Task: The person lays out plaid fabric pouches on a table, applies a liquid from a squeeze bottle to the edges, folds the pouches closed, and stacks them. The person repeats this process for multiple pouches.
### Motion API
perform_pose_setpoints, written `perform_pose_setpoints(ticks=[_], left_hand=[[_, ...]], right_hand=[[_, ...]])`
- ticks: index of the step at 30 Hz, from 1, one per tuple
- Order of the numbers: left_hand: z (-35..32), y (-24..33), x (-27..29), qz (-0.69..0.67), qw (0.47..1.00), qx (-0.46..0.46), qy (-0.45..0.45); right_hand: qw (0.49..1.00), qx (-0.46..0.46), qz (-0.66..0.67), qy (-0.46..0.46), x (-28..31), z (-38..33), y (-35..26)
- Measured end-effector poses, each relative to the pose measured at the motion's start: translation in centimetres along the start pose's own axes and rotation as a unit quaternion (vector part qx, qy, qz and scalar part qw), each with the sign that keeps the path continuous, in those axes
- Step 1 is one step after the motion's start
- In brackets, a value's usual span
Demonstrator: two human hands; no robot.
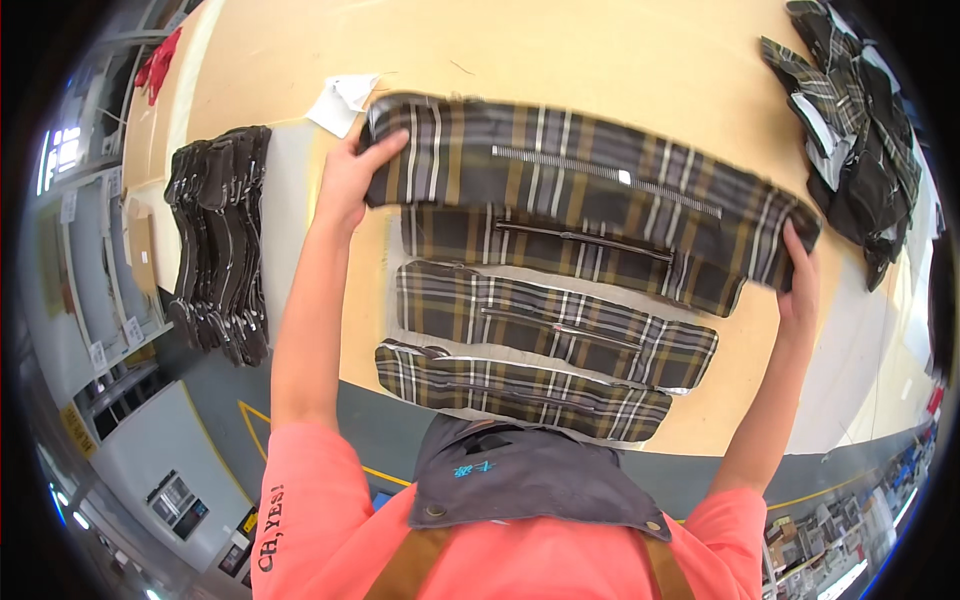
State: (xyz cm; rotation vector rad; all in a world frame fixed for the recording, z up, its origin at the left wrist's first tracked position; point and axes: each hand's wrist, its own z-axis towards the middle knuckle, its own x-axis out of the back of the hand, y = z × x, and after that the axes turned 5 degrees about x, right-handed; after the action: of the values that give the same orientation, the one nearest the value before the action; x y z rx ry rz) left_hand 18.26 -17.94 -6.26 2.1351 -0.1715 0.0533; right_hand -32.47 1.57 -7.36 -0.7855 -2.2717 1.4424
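A long plaid fabric panel [590, 185] in black, olive and white, with a zipper [610, 176] along its middle, is stretched between my two hands above the table. My left hand [352, 180] pinches its left end, thumb on top. My right hand [798, 275] grips the right end, its fingers mostly hidden under the cloth. Below it lie more plaid panels in rows: one partly covered panel [570, 248] with a dark zipper, a middle panel [555, 325] and a nearest panel [520, 393] by the table's front edge.
On the left lies a stack of dark fabric pieces [220, 240]. A heap of plaid and dark pieces [850, 140] rests at the far right. A white scrap [340, 103] lies near my left hand on the pale yellow table [600, 50]. Red cloth [158, 66] shows at far left.
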Motion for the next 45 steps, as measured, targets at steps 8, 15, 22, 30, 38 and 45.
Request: perform_pose_setpoints(ticks=[8,15,22,30,38,45], left_hand=[[-2.5,-10.4,1.5,0.121,0.991,0.016,0.048],[-2.2,-8.9,0.2,0.092,0.989,0.116,-0.003],[-7.3,-5.1,1.7,0.052,0.998,0.038,0.004],[-14.0,-10.1,3.9,0.094,0.991,0.1,0.007],[-12.4,-13.9,3.9,0.097,0.991,0.058,-0.064],[-14.1,-11.7,4.7,0.102,0.986,0.125,-0.037]], right_hand=[[0.993,0.016,-0.118,0.008,1.2,-5.3,9.2],[0.995,-0.092,-0.027,-0.009,2.2,-4.1,8.6],[0.997,0.004,-0.071,0.005,1.9,-8.3,3.1],[0.996,-0.072,-0.049,0.005,6.0,-16.9,11.1],[0.994,-0.1,-0.042,-0.005,5.5,-16.8,13.8],[0.993,-0.052,-0.099,-0.021,5.1,-16.8,10.3]])
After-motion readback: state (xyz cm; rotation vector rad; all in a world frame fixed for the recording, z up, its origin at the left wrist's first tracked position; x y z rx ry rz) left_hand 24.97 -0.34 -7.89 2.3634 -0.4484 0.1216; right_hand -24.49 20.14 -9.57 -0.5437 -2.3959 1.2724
